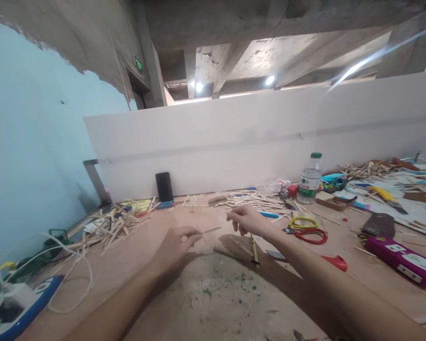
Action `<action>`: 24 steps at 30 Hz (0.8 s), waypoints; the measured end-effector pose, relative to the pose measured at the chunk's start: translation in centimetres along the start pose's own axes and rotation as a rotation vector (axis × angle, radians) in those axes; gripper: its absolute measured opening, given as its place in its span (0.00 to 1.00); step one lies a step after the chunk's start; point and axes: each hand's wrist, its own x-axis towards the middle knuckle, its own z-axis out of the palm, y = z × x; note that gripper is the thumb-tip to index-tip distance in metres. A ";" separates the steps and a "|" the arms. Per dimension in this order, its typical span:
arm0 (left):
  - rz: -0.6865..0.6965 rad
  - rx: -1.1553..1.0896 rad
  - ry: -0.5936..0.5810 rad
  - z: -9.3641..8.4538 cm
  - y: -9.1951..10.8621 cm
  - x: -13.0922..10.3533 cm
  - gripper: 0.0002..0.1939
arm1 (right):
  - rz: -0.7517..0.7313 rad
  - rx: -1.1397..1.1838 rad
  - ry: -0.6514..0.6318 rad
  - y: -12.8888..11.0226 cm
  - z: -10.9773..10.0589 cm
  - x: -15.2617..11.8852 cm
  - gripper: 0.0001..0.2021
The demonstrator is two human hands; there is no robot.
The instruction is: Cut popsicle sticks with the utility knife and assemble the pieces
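My left grip [179, 240] pinches the stick [212, 229] at its left end. Its long axis runs rightward, toward my right grip [245, 220], curled beyond the stick's free end; whether that holds anything, I can't tell.

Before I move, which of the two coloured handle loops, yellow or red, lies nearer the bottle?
The yellow loop; it sits on the side toward the bottle, with the red loop farther away.
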 end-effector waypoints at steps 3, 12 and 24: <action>-0.030 -0.044 -0.016 0.1 0.4 -0.1 0.15 | -0.032 -0.102 0.047 0.5 -0.9 0.2 0.10; -0.042 -0.114 -0.063 0.5 0.5 -0.3 0.16 | -0.264 0.032 -0.302 -1.4 1.2 -2.2 0.14; -0.048 -0.136 -0.102 0.5 0.8 -0.4 0.17 | -0.401 -0.007 -0.173 -1.2 4.2 -2.8 0.17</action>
